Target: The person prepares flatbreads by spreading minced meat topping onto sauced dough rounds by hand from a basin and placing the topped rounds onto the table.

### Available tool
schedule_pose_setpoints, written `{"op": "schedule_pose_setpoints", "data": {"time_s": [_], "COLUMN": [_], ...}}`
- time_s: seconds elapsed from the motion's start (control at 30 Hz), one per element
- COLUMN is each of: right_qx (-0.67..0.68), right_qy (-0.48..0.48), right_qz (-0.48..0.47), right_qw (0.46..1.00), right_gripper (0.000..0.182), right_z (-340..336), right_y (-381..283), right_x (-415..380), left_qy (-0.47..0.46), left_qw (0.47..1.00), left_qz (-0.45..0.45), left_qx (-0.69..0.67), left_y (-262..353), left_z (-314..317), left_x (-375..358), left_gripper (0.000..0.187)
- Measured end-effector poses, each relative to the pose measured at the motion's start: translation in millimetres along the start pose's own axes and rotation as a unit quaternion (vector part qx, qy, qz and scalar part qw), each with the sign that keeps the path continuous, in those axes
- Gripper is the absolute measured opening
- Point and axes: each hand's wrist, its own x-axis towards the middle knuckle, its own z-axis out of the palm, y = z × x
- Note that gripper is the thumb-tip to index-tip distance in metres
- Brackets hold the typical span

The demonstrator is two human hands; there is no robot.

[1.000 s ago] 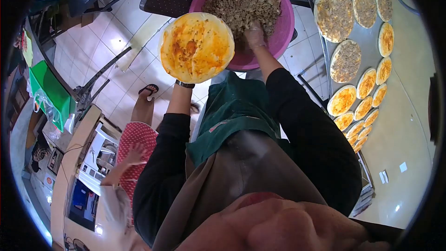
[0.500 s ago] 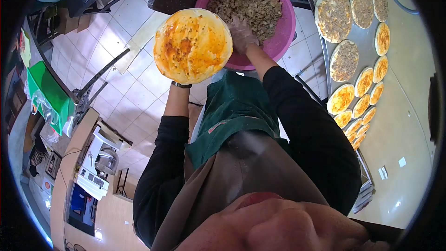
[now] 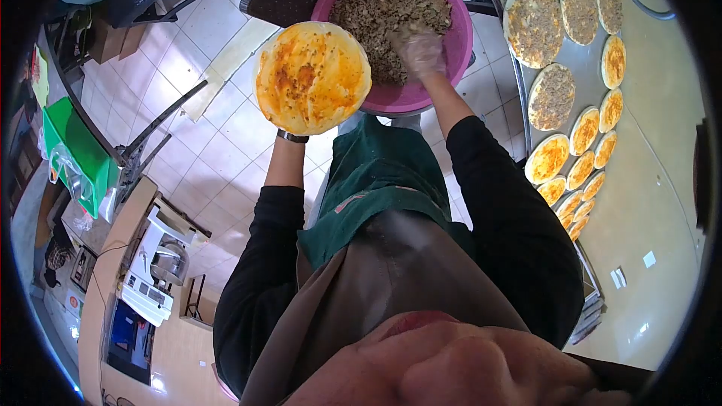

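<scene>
The left hand [image 3: 292, 124] sits hidden under a sauced flatbread [image 3: 313, 77], so its grip cannot be told. The gloved right hand [image 3: 418, 50] grabs meat filling [image 3: 376, 7] in the pink bowl [image 3: 459, 45]. Three breads on the tray [image 3: 519, 68] beside it are topped; many wait.

My left arm is raised, forearm bare, a watch at the wrist; my left hand is hidden, palm up beneath what it carries. My right arm reaches forward, sleeve pushed back, my gloved right hand [image 3: 418, 50] turned down, fingers [image 3: 410, 39] curled and closed loosely.
</scene>
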Motion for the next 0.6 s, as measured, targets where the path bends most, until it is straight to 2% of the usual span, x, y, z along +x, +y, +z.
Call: {"op": "schedule_pose_setpoints", "data": {"time_s": [0.03, 0.1, 0.13, 0.2, 0.23, 0.3, 0.33, 0.4, 0.43, 0.47, 0.5, 0.53, 0.57, 0.6], "right_qx": [0.0, -0.038, -0.037, 0.006, 0.007, 0.225, 0.225, 0.225, 0.224, 0.406, 0.569, 0.567, 0.712, 0.831], "right_qy": [0.001, 0.116, 0.116, 0.019, 0.02, -0.012, -0.012, -0.195, -0.192, -0.166, -0.132, -0.131, -0.127, -0.118], "right_qz": [0.001, 0.03, 0.03, 0.011, 0.009, 0.028, 0.028, 0.016, 0.016, 0.125, 0.229, 0.23, 0.208, 0.178], "right_qw": [1.0, 0.992, 0.992, 1.0, 1.0, 0.974, 0.974, 0.955, 0.955, 0.89, 0.779, 0.78, 0.659, 0.514], "right_gripper": [0.042, 0.047, 0.047, 0.05, 0.05, 0.046, 0.046, 0.045, 0.045, 0.042, 0.039, 0.039, 0.039, 0.039], "right_z": [-0.7, -1.8, 6.3, 53.8, 81.0, 122.6, 119.7, 92.1, 60.8, 14.0, -18.1, -27.6, -34.7, -45.8], "right_y": [-13.5, -55.2, -55.7, -53.3, -44.9, -17.7, -10.5, 0.1, -3.8, -13.7, -21.3, -22.7, -19.1, -18.0], "right_x": [-7.5, -23.8, -24.5, -20.9, -13.3, 3.7, 7.7, 17.4, 11.0, -8.3, -24.3, -31.3, -38.7, -46.2], "left_qy": [-0.001, -0.001, -0.002, -0.006, -0.009, -0.018, -0.02, -0.03, -0.037, -0.043, -0.049, -0.056, -0.063, -0.069], "left_qw": [1.0, 1.0, 1.0, 1.0, 1.0, 1.0, 1.0, 0.999, 0.999, 0.999, 0.998, 0.998, 0.997, 0.996], "left_qz": [-0.002, -0.006, -0.005, -0.008, -0.007, -0.006, -0.006, -0.015, -0.021, -0.024, -0.029, -0.035, -0.043, -0.051], "left_qx": [0.002, 0.003, 0.003, 0.006, 0.007, 0.011, 0.011, 0.014, 0.014, 0.015, 0.012, 0.012, 0.012, 0.009], "left_y": [-1.3, -4.2, -5.3, -8.3, -9.1, -12.1, -12.1, -16.8, -19.6, -23.6, -28.1, -31.5, -36.7, -42.5], "left_z": [-0.7, -1.0, -0.7, 0.4, 2.2, 5.7, 7.5, 9.5, 9.4, 9.7, 8.0, 8.4, 8.8, 6.8], "left_x": [0.7, 3.1, 5.4, 10.1, 13.4, 19.0, 19.5, 28.7, 35.9, 42.3, 48.5, 54.4, 59.8, 65.1], "left_gripper": [0.064, 0.064, 0.064, 0.064, 0.064, 0.064, 0.064, 0.064, 0.064, 0.063, 0.063, 0.063, 0.063, 0.063]}}
